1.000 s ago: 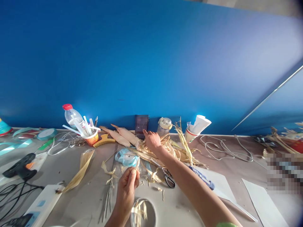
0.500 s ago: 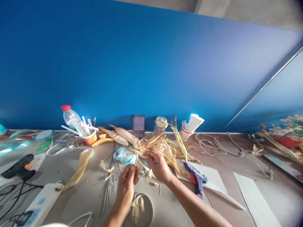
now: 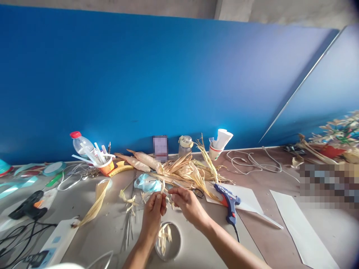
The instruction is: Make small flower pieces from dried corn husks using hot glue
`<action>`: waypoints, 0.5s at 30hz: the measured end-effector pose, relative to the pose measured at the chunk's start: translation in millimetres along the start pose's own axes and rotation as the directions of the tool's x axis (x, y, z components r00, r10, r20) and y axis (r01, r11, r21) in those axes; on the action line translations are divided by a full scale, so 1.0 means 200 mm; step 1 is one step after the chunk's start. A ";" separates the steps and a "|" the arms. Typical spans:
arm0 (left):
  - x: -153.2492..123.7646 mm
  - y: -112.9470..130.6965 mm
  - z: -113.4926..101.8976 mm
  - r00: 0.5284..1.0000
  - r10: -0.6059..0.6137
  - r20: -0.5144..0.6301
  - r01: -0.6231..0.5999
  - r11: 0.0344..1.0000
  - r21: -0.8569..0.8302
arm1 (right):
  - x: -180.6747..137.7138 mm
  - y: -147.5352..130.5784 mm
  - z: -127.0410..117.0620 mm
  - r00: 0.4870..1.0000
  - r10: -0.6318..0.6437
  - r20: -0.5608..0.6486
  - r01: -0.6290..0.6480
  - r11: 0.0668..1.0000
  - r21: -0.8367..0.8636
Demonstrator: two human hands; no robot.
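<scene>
A blue partition (image 3: 168, 82) backs the whole table (image 3: 260, 239), so everything is pushed up against it and the near edge is kept for work. The husk pile (image 3: 185, 172) lies in the middle, seemingly where either hand can draw from it. A blue glue gun (image 3: 228, 201) rests just right of the pile on white paper, nozzle toward the pile. A round dish (image 3: 175, 246) sits nearer than the pile, under the hands, and holds husk scraps. The left hand (image 3: 153, 215) is pinched on a small husk strip (image 3: 162, 186), held upright just in front of the pile. The right hand (image 3: 189, 203) is close beside it, fingertips at the strip; whether they grip it I cannot tell.
</scene>
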State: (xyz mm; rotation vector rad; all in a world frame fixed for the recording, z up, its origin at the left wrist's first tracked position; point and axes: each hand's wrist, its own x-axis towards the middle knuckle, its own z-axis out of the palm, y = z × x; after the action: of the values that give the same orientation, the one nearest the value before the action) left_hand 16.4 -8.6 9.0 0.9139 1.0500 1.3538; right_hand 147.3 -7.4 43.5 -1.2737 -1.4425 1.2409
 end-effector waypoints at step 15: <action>-0.03 0.02 -0.02 0.998 -0.028 0.058 0.030 0.999 -0.030 | -0.48 0.45 -0.75 0.804 0.076 -0.590 -0.511 0.596 -0.619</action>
State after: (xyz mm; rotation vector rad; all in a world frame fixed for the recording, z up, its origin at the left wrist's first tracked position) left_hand 12.5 -13.8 11.9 0.9063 0.9922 1.3088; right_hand 323.6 -79.4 -17.8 -2.3163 -1.3906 0.3381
